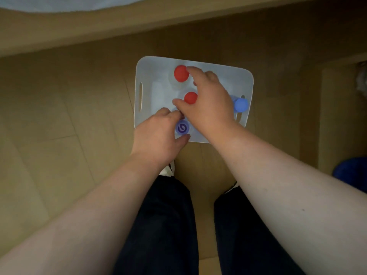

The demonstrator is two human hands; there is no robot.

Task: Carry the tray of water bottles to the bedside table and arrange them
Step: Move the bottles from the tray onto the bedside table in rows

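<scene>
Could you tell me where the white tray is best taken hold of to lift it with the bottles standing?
Take the white tray by its two short ends, one hand from each side, fingers through the slot handle at the left and its partly hidden match at the right; level lifting suits the upright bottles.

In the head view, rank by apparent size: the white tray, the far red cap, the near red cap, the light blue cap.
1. White tray
2. Far red cap
3. Near red cap and light blue cap: too alike; a hand partly covers the red one.

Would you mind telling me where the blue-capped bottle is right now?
In the head view it stands at the tray's right edge, by the handle slot, just right of the right hand: blue-capped bottle.
</scene>
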